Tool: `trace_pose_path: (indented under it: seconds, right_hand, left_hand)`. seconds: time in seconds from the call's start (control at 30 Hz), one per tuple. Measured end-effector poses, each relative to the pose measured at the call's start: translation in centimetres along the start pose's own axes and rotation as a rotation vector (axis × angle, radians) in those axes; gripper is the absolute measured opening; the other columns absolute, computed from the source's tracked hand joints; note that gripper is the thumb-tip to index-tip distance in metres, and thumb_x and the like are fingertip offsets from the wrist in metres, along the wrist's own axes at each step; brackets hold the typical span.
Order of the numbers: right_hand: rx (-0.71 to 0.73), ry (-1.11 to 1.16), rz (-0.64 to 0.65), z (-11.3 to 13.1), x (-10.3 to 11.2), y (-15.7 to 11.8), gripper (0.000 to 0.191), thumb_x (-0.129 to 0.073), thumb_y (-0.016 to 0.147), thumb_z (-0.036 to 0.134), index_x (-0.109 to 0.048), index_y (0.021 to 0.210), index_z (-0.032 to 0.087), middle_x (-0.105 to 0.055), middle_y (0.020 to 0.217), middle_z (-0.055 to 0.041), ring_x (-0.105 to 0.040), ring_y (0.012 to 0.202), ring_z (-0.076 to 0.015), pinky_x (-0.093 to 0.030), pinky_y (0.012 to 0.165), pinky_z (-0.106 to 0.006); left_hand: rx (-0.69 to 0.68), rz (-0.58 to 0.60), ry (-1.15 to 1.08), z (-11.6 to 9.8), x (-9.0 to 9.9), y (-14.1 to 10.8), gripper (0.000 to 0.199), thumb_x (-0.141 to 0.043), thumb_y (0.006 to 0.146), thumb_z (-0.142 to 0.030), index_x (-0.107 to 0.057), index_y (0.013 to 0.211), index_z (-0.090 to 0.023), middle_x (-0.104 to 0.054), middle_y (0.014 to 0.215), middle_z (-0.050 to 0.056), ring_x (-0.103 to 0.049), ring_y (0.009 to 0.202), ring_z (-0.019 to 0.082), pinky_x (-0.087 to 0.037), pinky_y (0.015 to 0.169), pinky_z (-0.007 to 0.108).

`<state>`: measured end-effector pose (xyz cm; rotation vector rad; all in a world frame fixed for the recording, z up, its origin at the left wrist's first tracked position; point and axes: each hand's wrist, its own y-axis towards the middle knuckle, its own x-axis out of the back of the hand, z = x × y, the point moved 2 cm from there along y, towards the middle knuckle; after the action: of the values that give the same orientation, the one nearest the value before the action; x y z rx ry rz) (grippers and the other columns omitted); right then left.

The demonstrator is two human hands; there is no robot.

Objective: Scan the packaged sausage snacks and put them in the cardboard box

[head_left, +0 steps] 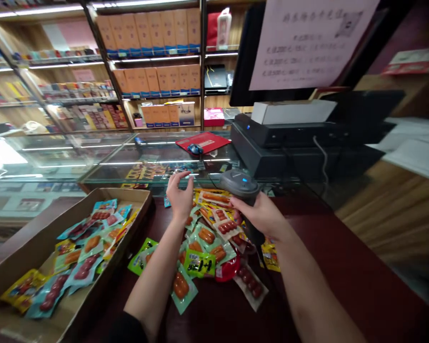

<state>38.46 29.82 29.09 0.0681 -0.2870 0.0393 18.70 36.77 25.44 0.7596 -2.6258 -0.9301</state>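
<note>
In my right hand point(259, 212) is a dark grey barcode scanner point(240, 183), its fingers wrapped round the handle and a blue light showing on its head. My left hand point(180, 195) hovers over the far left of the pile, thumb and fingers apart with nothing visible between them. Under and between both hands lies a heap of packaged sausages point(206, 235) in clear, green and yellow wrappers. A bright green packet point(200, 263) and a red round package point(228, 269) rest at its near side. To the left, a cardboard box point(107, 255) holds more snack packets point(93, 244).
Behind the pile runs a glass display counter point(110, 171) with a red mouse pad point(203, 142) and a mouse point(194, 149). A monitor with a paper notice point(307, 43) stands above black equipment point(271, 157) at right. Stocked shelves point(150, 57) line the back wall.
</note>
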Motion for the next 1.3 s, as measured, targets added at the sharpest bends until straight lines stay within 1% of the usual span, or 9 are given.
trace_pose_path:
  seconds: [0.13, 0.33, 0.43, 0.53, 0.67, 0.87, 1.0, 1.1, 1.3]
  right_hand:
    - [-0.012, 0.044, -0.021, -0.8, 1.5, 0.4, 0.023, -0.064, 0.081, 0.038, -0.061, 0.074, 0.017, -0.06, 0.055, -0.0015, -0.058, 0.045, -0.0149, -0.049, 0.045, -0.027]
    - [0.0, 0.055, -0.049, -0.4, 2.3, 0.2, 0.023, -0.064, 0.08, 0.036, -0.06, 0.071, 0.016, -0.059, 0.052, -0.0005, -0.057, 0.043, -0.0129, -0.048, 0.045, -0.025]
    - [0.014, 0.05, -0.044, -0.3, 2.2, 0.2, 0.023, -0.063, 0.08, 0.036, -0.059, 0.069, 0.016, -0.06, 0.053, -0.0008, -0.057, 0.042, -0.013, -0.048, 0.045, -0.025]
    - [0.002, 0.039, -0.028, -0.4, 2.1, 0.2, 0.022, -0.062, 0.081, 0.036, -0.058, 0.071, 0.017, -0.06, 0.054, -0.0011, -0.058, 0.043, -0.0141, -0.047, 0.044, -0.026]
    - [-0.008, 0.033, -0.021, -0.5, 1.9, 0.1, 0.02, -0.063, 0.08, 0.036, -0.057, 0.073, 0.018, -0.06, 0.054, -0.0012, -0.059, 0.044, -0.015, -0.047, 0.044, -0.026]
    - [-0.018, 0.076, -0.031, 0.2, 1.2, -0.1, 0.019, -0.067, 0.076, 0.034, -0.056, 0.073, 0.019, -0.059, 0.052, 0.0002, -0.057, 0.043, -0.0144, -0.047, 0.043, -0.026]
    - [-0.005, 0.104, 0.028, 0.6, -0.4, -0.4, 0.019, -0.066, 0.078, 0.034, -0.056, 0.069, 0.02, -0.059, 0.051, 0.0, -0.057, 0.042, -0.0145, -0.048, 0.043, -0.027]
    - [-0.015, 0.095, 0.082, 0.5, -2.0, -0.8, 0.022, -0.062, 0.081, 0.036, -0.056, 0.067, 0.02, -0.058, 0.052, -0.001, -0.056, 0.042, -0.0144, -0.047, 0.042, -0.027]
    - [-0.002, 0.075, 0.09, 0.5, -4.4, -1.7, 0.018, -0.061, 0.081, 0.036, -0.054, 0.074, 0.021, -0.058, 0.054, 0.0003, -0.055, 0.043, -0.0135, -0.048, 0.043, -0.027]
  left_hand:
    - [-0.027, 0.184, 0.063, 0.7, -1.9, -1.5, 0.017, -0.059, 0.084, -0.025, -0.068, 0.098, -0.021, -0.066, 0.099, 0.006, -0.06, 0.098, 0.019, -0.045, 0.092, 0.032]
    - [-0.217, 0.769, 0.314, 3.1, -4.0, -4.4, 0.039, -0.048, 0.086, -0.011, -0.065, 0.119, -0.023, -0.063, 0.121, 0.008, -0.055, 0.113, 0.022, -0.042, 0.099, 0.035]
    - [-0.331, 0.921, 0.464, 4.1, -4.3, -5.0, 0.049, -0.049, 0.082, -0.008, -0.06, 0.128, -0.023, -0.06, 0.128, 0.008, -0.05, 0.12, 0.026, -0.039, 0.101, 0.04]
    - [-0.325, 0.919, 0.548, 4.4, -4.1, -4.7, 0.049, -0.052, 0.081, -0.009, -0.061, 0.127, -0.025, -0.064, 0.123, 0.009, -0.053, 0.113, 0.027, -0.041, 0.095, 0.042]
    - [-0.208, 0.9, 0.445, 4.9, -3.3, -3.8, 0.031, -0.057, 0.082, -0.017, -0.072, 0.108, -0.023, -0.07, 0.106, 0.01, -0.061, 0.098, 0.026, -0.044, 0.088, 0.038]
    - [0.31, 0.797, 0.061, 6.2, -0.2, -1.6, 0.024, -0.073, 0.069, -0.03, -0.075, 0.09, -0.019, -0.073, 0.081, 0.008, -0.066, 0.072, 0.022, -0.05, 0.07, 0.032]
    - [0.625, 0.715, -0.365, 5.9, 1.7, -0.9, 0.04, -0.08, 0.063, -0.037, -0.07, 0.096, -0.017, -0.073, 0.091, 0.008, -0.067, 0.071, 0.017, -0.051, 0.066, 0.028]
    - [0.725, 0.73, -0.46, 5.2, 2.0, -1.0, 0.044, -0.083, 0.06, -0.037, -0.069, 0.097, -0.017, -0.072, 0.097, 0.008, -0.067, 0.074, 0.015, -0.049, 0.065, 0.024]
    - [0.816, 0.787, -0.486, 4.2, 1.5, -1.4, 0.044, -0.088, 0.053, -0.035, -0.069, 0.087, -0.015, -0.072, 0.084, 0.007, -0.067, 0.069, 0.014, -0.051, 0.065, 0.025]
